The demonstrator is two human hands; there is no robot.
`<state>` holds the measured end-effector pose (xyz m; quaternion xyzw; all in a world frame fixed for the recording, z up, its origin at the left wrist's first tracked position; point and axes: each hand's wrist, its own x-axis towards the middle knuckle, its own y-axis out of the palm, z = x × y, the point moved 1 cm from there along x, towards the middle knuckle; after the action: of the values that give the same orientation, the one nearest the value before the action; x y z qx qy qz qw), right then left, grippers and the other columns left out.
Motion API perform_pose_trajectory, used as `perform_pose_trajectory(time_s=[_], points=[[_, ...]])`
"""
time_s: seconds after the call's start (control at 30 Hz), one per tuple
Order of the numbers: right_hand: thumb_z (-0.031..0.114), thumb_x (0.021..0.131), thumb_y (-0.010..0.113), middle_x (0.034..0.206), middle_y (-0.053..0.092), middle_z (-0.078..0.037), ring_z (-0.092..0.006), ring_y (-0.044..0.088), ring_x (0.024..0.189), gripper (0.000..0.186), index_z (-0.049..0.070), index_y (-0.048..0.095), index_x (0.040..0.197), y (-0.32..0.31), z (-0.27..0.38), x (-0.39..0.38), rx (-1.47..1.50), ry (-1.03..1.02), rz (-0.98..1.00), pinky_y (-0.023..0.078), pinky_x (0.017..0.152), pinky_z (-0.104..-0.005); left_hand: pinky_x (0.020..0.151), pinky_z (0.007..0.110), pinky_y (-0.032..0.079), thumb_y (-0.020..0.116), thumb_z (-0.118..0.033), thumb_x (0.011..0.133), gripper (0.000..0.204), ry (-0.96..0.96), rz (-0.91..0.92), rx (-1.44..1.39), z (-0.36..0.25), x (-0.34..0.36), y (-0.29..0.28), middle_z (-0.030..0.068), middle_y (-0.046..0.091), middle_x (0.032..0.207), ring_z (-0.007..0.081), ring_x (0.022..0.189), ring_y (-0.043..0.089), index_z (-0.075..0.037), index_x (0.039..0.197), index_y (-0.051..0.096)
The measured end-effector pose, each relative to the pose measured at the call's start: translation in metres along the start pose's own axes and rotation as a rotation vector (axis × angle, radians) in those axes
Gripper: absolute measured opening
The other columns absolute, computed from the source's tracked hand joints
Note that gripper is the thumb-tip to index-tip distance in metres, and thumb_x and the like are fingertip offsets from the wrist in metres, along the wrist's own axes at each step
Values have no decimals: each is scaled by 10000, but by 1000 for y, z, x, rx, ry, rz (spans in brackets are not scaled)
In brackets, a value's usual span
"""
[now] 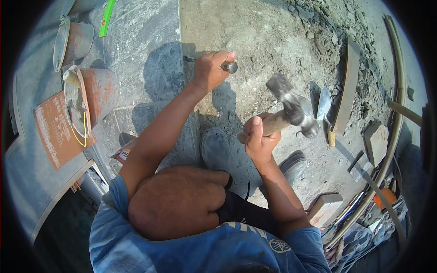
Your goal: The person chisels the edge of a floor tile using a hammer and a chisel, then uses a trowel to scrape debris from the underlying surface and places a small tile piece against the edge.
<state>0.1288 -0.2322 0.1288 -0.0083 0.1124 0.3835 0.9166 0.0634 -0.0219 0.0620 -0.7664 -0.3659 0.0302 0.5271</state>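
A blurred, wooden-handled metal hammer [295, 108] is held slantwise, right of a round-ended metal chisel [232, 68], mostly hidden.

A reddish bucket [104, 92] and green strip [107, 18] are at left, a trowel [324, 103] and wooden plank [347, 86] at right.

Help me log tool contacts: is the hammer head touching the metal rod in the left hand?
Apart. The head view shows it: ground is visible between the hammer head and the round end of the metal rod in the left hand.
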Motion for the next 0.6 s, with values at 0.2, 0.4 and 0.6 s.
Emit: perform_pose_trajectory(time_s=[0.2, 0.4, 0.6], points=[[231, 962, 604, 554, 486, 11, -83, 460, 462, 285, 39, 505, 777, -28, -18, 8, -223, 229, 101, 382, 438, -252, 488, 428, 397, 660, -176, 886, 327, -29, -21, -59, 6, -1, 2, 158, 498, 579, 343, 507, 504, -46, 646, 479], [297, 986, 525, 578, 446, -22, -109, 428, 438, 271, 60, 483, 861, -56, 102, 61, 199, -86, -219, 383, 413, -249, 449, 383, 417, 703, -231, 854, 280, 19, 52, -39, 6, -21, 10, 100, 552, 553, 267, 480, 550, -98, 655, 557], [231, 964, 571, 601, 500, -50, -129, 463, 486, 194, 73, 467, 922, -2, 35, 30, 296, -143, -185, 424, 467, -314, 459, 385, 430, 706, -220, 849, 246, -42, 61, -68, 7, -12, 5, 109, 573, 575, 284, 498, 566, -91, 678, 585]])
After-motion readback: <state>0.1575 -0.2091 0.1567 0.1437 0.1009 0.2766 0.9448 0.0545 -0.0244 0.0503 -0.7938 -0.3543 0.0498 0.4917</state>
